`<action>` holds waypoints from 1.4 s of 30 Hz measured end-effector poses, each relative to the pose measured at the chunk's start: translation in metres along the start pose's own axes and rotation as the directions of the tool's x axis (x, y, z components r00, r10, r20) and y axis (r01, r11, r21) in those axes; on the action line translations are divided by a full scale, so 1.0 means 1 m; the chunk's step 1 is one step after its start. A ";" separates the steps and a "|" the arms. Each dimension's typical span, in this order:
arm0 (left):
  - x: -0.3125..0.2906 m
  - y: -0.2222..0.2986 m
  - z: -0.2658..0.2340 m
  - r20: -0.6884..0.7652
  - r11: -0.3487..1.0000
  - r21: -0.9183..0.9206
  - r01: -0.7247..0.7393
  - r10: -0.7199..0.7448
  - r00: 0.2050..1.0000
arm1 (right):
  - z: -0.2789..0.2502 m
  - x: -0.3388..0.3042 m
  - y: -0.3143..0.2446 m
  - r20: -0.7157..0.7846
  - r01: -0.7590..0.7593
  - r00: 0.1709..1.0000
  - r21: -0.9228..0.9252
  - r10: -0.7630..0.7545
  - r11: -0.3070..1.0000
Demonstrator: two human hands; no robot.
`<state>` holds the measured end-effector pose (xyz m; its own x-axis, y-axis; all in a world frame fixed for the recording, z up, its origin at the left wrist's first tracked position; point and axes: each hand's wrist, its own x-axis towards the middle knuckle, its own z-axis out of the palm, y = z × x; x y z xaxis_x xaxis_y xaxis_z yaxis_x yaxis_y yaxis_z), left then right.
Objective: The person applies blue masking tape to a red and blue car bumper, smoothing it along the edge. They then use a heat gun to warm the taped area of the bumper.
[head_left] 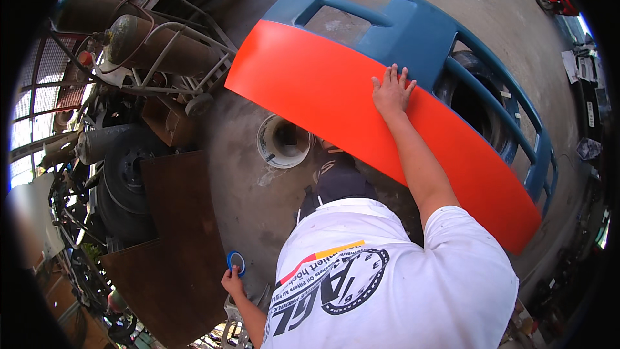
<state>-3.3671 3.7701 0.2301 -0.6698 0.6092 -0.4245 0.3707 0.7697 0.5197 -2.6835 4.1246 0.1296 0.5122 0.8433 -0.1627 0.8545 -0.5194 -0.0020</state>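
A large blue bumper point(413, 32) with several openings lies slanting in front of me. A smooth orange-red band point(336, 84) covers its near side. My right hand point(392, 95) rests palm down with fingers stretched out, where the orange-red band meets the blue. Low on the left, beside my body, my left hand point(232, 282) is closed on the rim of a roll of blue tape point(230, 260). The fingers pinching the roll are partly hidden.
A white bucket point(263, 145) stands on the concrete floor by my feet. Gas cylinders point(158, 48) lie on a metal cart at the left. Below them are wheels point(126, 171) and a brown board point(184, 220). A tire point(475, 100) shows through the bumper's right opening.
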 end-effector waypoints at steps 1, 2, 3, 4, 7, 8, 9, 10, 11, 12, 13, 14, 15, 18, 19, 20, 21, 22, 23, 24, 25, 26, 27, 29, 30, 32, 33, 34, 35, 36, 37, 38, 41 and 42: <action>0.000 0.008 0.003 0.010 0.999 0.024 0.021 -0.021 1.000 | 0.001 0.007 -0.015 -0.004 0.025 1.000 -0.007 -0.025 1.000; 0.000 0.019 0.004 0.015 0.998 0.051 0.031 -0.032 0.999 | -0.001 0.015 -0.034 0.018 0.057 0.998 -0.001 -0.057 0.998; 0.000 0.023 0.002 0.017 0.996 0.081 0.044 -0.045 0.999 | -0.006 0.021 -0.053 0.043 0.091 0.995 0.007 -0.091 0.996; -0.003 0.026 0.007 0.031 0.998 0.021 0.053 -0.054 0.998 | -0.010 0.029 -0.072 0.069 0.124 0.990 0.017 -0.124 0.992; -0.010 0.059 0.012 0.065 0.997 0.047 0.066 -0.069 0.995 | -0.014 0.055 -0.120 0.105 0.179 0.977 0.054 -0.184 0.982; -0.009 0.070 0.012 0.054 0.995 0.053 0.082 -0.085 0.995 | -0.014 0.066 -0.135 0.117 0.189 0.974 0.065 -0.196 0.980; -0.007 0.079 0.011 0.042 0.993 0.058 0.099 -0.101 0.994 | -0.014 0.076 -0.149 0.130 0.199 0.969 0.077 -0.208 0.977; -0.004 0.089 0.008 0.030 0.991 0.062 0.116 -0.118 0.993 | -0.013 0.085 -0.163 0.143 0.210 0.965 0.088 -0.221 0.974; -0.002 0.095 0.008 0.019 0.987 0.083 0.135 -0.137 0.990 | -0.012 0.095 -0.176 0.137 0.219 0.963 0.091 -0.230 0.972; -0.002 0.100 0.006 0.007 0.983 0.103 0.154 -0.155 0.988 | -0.010 0.104 -0.189 0.132 0.228 0.962 0.094 -0.239 0.969; -0.001 0.105 0.004 -0.004 0.977 0.123 0.173 -0.173 0.985 | -0.008 0.112 -0.201 0.127 0.237 0.960 0.097 -0.248 0.967; -0.001 0.109 0.004 -0.010 0.978 0.119 0.171 -0.171 0.985 | -0.006 0.118 -0.211 0.113 0.242 0.961 0.103 -0.254 0.965; -0.002 0.111 0.006 -0.015 0.979 0.116 0.169 -0.168 0.986 | -0.004 0.124 -0.222 0.100 0.248 0.961 0.110 -0.259 0.963; -0.011 0.118 0.014 -0.001 0.982 0.100 0.162 -0.163 0.987 | 0.001 0.139 -0.251 0.081 0.269 0.957 0.115 -0.279 0.956; -0.012 0.120 0.015 0.009 0.983 0.095 0.159 -0.161 0.987 | 0.002 0.143 -0.261 0.078 0.276 0.955 0.114 -0.285 0.954; -0.012 0.124 0.016 0.019 0.975 0.152 0.164 -0.168 0.986 | 0.004 0.147 -0.269 0.067 0.290 0.952 0.106 -0.298 0.951; -0.012 0.127 0.017 0.018 0.977 0.136 0.166 -0.170 0.985 | 0.006 0.151 -0.279 0.057 0.304 0.949 0.099 -0.310 0.948; -0.016 0.129 0.019 0.018 0.979 0.119 0.167 -0.171 0.985 | 0.008 0.155 -0.288 0.046 0.316 0.946 0.092 -0.321 0.944; -0.020 0.136 0.022 0.018 0.980 0.102 0.170 -0.172 0.985 | 0.009 0.158 -0.296 0.043 0.319 0.945 0.082 -0.324 0.944; -0.021 0.141 0.024 -0.006 0.973 0.147 0.177 -0.178 0.984 | 0.009 0.162 -0.305 0.040 0.322 0.945 0.072 -0.325 0.944; -0.019 0.142 0.024 0.007 0.968 0.182 0.174 -0.178 0.984 | 0.009 0.166 -0.314 0.037 0.324 0.944 0.063 -0.327 0.944; -0.020 0.140 0.022 0.020 0.961 0.219 0.171 -0.179 0.984 | 0.008 0.170 -0.321 0.052 0.329 0.942 0.069 -0.333 0.942; -0.021 0.138 0.019 0.033 0.952 0.256 0.166 -0.181 0.983 | 0.008 0.176 -0.329 0.068 0.333 0.939 0.076 -0.338 0.940; -0.020 0.135 0.019 0.031 0.973 0.162 0.163 -0.170 0.985 | 0.008 0.186 -0.348 0.087 0.343 0.932 0.092 -0.351 0.935; -0.020 0.133 0.019 0.033 0.970 0.167 0.175 -0.183 0.983 | 0.012 0.192 -0.357 0.094 0.348 0.929 0.096 -0.357 0.932; -0.022 0.136 0.024 0.028 0.954 0.226 0.195 -0.207 0.978 | 0.019 0.201 -0.376 0.093 0.357 0.926 0.101 -0.366 0.929; -0.021 0.140 0.023 0.047 0.951 0.245 0.189 -0.206 0.977 | 0.024 0.207 -0.384 0.091 0.356 0.926 0.109 -0.366 0.928; -0.020 0.144 0.021 0.067 0.947 0.265 0.181 -0.205 0.976 | 0.029 0.212 -0.392 0.090 0.354 0.927 0.117 -0.365 0.928; -0.022 0.146 0.020 0.081 0.943 0.280 0.177 -0.207 0.975 | 0.030 0.215 -0.400 0.097 0.357 0.923 0.145 -0.372 0.923; -0.023 0.158 0.025 0.057 0.943 0.264 0.202 -0.224 0.973 | 0.027 0.219 -0.408 0.101 0.359 0.920 0.172 -0.379 0.917; -0.018 0.155 0.025 0.065 0.950 0.266 0.165 -0.189 0.980 | 0.023 0.221 -0.416 0.105 0.359 0.917 0.199 -0.384 0.912; -0.016 0.151 0.023 0.070 0.953 0.272 0.134 -0.158 0.985 | 0.018 0.216 -0.426 -0.015 0.383 0.918 0.304 -0.397 0.872; 0.001 0.157 0.023 0.112 0.947 0.312 0.077 -0.117 0.987 | -0.010 0.182 -0.451 -0.181 0.479 0.861 0.599 -0.475 0.641; 0.006 0.166 0.029 0.129 0.945 0.321 0.059 -0.105 0.986 | -0.026 0.157 -0.457 -0.200 0.494 0.834 0.686 -0.515 0.534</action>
<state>-3.2909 3.9069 0.2918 -0.6161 0.5445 -0.5692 0.5177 0.8245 0.2283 -2.9914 4.4977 0.1302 0.0043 0.9980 0.0624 0.6505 0.0446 -0.7582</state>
